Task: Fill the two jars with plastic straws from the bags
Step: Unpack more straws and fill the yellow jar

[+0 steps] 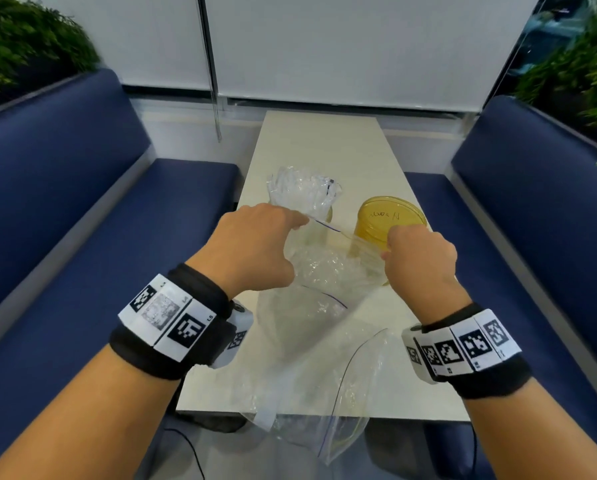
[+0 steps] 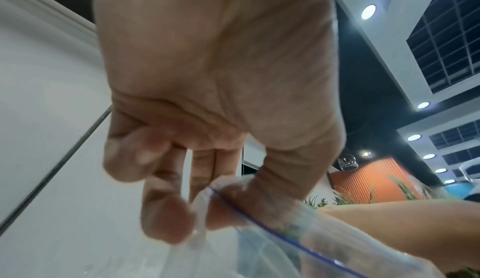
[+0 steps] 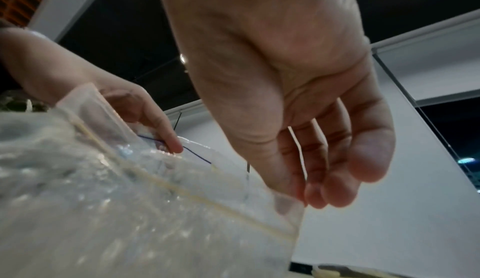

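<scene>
Now | left hand (image 1: 255, 244) and right hand (image 1: 420, 261) each pinch one end of zip bag (image 1: 328, 268) mouth, held above table (image 1: 324, 140) middle | far-left jar (image 1: 302, 199) holds straws | yellow-lidded jar (image 1: 390, 220) appears unfilled, lid on | roughly half left

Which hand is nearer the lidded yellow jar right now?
Right. The right hand pinches the bag top just in front of the yellow jar, overlapping it in the head view. The left hand pinches the bag's other corner, further left.
</scene>
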The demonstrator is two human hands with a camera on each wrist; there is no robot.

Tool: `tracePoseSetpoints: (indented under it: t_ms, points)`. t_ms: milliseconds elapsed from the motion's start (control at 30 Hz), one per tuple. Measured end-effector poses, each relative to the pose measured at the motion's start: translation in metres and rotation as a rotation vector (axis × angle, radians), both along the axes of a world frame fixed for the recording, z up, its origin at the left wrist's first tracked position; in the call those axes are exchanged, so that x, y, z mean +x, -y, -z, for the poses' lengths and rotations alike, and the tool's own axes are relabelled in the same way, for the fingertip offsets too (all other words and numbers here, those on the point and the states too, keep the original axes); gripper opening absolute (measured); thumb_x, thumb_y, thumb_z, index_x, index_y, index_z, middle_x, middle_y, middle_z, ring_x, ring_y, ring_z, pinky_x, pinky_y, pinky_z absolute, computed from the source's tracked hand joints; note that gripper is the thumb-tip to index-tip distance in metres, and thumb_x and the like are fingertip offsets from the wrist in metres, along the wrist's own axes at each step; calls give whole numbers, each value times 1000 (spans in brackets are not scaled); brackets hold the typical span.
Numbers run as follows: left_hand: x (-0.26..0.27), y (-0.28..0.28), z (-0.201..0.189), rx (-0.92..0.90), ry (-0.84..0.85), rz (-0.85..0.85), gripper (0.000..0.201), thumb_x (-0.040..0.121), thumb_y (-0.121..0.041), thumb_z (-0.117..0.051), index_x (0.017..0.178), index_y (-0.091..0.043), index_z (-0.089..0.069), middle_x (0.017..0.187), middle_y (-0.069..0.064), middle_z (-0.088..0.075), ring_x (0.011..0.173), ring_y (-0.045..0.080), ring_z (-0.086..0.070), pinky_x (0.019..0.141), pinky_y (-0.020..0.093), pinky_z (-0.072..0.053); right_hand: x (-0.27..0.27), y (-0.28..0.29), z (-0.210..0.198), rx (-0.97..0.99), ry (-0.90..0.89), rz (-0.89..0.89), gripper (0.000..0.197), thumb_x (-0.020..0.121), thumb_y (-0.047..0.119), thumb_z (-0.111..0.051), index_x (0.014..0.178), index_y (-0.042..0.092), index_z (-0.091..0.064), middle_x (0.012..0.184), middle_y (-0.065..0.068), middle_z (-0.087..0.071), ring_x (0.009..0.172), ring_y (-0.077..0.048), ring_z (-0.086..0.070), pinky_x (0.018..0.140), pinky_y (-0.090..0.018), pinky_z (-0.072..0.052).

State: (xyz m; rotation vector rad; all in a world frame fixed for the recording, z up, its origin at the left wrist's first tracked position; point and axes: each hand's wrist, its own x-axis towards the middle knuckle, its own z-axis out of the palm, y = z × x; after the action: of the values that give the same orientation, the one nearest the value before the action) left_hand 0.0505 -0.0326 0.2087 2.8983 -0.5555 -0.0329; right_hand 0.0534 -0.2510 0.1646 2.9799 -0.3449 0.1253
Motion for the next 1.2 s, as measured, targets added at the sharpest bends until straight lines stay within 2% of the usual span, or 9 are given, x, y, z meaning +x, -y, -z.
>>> tracePoseSetpoints:
  t_ms: [167,267,367,500,667,767,967,1067,1200]
  points:
    - [3,8,11,-209,-128,28,79,79,-7,-63,153,-19,-36,149,-3,-47,136,20,-45,95,21,-35,-15,-19,-27,422,354,-416,8,92,21,-66,97,17,-70,81,2,-70,71,-16,-61,63,-33,-50]
    - [5,14,14,-285,-147,63,78,80,-7,-65,152,-16,-37,148,0,-48,137,20,-44,101,21,-36,-12,-39,-20,592,0,-698,22,93,21,-63,111,17,-76,105,2,-76,94,-16,-70,88,-31,-55]
    - [5,15,16,-304,-179,82,76,79,-4,-64,151,-14,-39,145,2,-50,135,21,-46,104,25,-39,-1,-46,1,299,-173,-793,45,95,47,-55,132,24,-63,135,-1,-60,121,-24,-56,95,-34,-43]
    - [3,10,19,-337,-165,73,71,83,-6,-61,150,-20,-41,148,-5,-48,139,17,-42,111,32,-39,4,-42,18,-60,-209,-677,91,75,86,-25,133,25,-60,125,-9,-53,105,-31,-52,93,-44,-43]
    - [1,12,23,-329,-121,80,68,77,-15,-62,143,-24,-50,135,-11,-57,129,15,-48,107,34,-43,11,-35,31,37,-272,-650,47,97,51,-51,131,19,-54,125,-13,-51,102,-34,-58,84,-40,-44]
    - [3,12,28,-423,-173,79,74,71,-22,-63,144,-20,-48,129,-8,-57,126,15,-50,109,35,-43,11,-33,35,47,-253,-711,41,100,46,-51,133,22,-52,115,-12,-60,106,-34,-56,82,-40,-44]
    - [9,14,50,-578,-238,103,81,76,-15,-77,147,-17,-38,133,-4,-45,122,6,-46,91,6,-35,13,-27,22,297,-150,-763,39,96,24,-60,135,17,-55,116,-9,-61,106,-30,-59,80,-33,-42]
    - [14,17,64,-672,-188,61,88,69,-21,-87,144,-20,-40,131,-7,-46,119,3,-48,94,7,-41,16,-24,10,391,-132,-760,41,94,21,-65,133,16,-57,119,-7,-63,109,-28,-59,90,-39,-48]
    - [16,25,78,-764,-141,4,91,59,-38,-95,134,-25,-45,123,-11,-47,112,-3,-48,83,5,-39,15,-19,-21,450,-39,-765,31,93,25,-68,123,20,-63,110,3,-64,96,-13,-54,81,-25,-41]
